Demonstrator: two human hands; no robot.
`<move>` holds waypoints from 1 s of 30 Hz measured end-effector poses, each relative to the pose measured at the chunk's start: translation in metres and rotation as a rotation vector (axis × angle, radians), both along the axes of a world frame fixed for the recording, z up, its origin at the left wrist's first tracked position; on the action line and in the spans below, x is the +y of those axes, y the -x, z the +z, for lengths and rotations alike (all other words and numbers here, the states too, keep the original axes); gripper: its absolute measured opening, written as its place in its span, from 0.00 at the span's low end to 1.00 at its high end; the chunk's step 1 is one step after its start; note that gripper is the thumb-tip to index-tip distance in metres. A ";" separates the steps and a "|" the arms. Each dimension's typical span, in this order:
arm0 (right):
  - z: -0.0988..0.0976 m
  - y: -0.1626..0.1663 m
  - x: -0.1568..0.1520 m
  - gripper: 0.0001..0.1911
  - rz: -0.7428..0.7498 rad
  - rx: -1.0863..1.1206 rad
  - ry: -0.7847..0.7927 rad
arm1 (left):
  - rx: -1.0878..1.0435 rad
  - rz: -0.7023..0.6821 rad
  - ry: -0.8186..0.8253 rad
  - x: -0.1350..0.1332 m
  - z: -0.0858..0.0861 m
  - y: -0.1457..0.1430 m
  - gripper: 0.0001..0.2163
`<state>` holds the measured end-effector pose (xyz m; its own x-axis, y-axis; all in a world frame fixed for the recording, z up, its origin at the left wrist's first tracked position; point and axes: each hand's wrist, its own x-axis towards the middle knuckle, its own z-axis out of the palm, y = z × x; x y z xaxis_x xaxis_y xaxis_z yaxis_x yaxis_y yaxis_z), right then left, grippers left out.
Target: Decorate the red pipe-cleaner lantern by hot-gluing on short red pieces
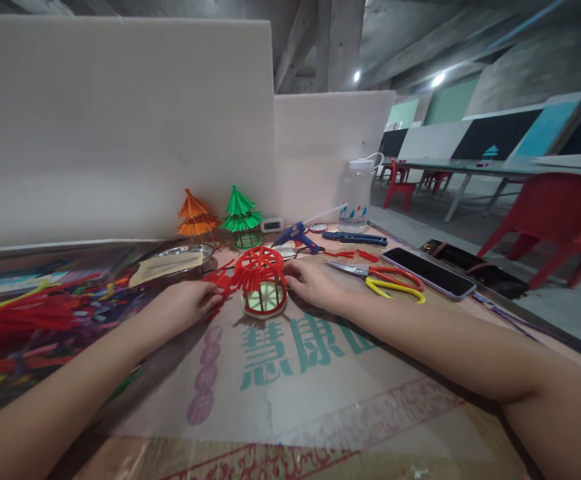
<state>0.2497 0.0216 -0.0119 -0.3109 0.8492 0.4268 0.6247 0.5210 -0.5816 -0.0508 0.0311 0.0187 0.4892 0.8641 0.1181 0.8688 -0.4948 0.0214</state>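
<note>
A small red pavilion model (259, 267) stands on the table, with a ring-shaped roof frame, short red pipe-cleaner strips hanging from its front, thin posts and a pale round base. My right hand (308, 283) grips its right side, fingers curled at the roof edge and posts. Left of the model lies a loose heap of cut red pipe-cleaner pieces (224, 279). Over the near edge of that heap is my left hand (201, 300), its fingertips closed together; whatever they pinch is hidden. Finished-looking orange (196, 217) and green (241, 217) pavilion models stand behind.
Scissors (370, 272), a phone (428, 272), blue-handled pliers (354, 238) and a glue gun (298, 237) lie to the right. A water bottle (355, 197) stands behind them. At left are a metal tray (203, 255) and bagged coloured pipe cleaners (25, 313). White boards (120, 127) rise behind.
</note>
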 end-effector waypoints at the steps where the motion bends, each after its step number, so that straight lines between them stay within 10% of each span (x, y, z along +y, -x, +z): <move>1: 0.000 0.000 0.000 0.09 0.001 -0.001 0.000 | 0.000 -0.008 -0.001 0.001 -0.001 0.001 0.19; 20: 0.001 -0.001 0.001 0.10 0.036 0.006 -0.005 | 0.036 0.137 -0.049 0.015 0.025 0.038 0.17; 30: 0.004 -0.002 -0.002 0.11 0.045 -0.023 0.004 | -0.007 0.049 0.238 -0.004 0.030 0.013 0.12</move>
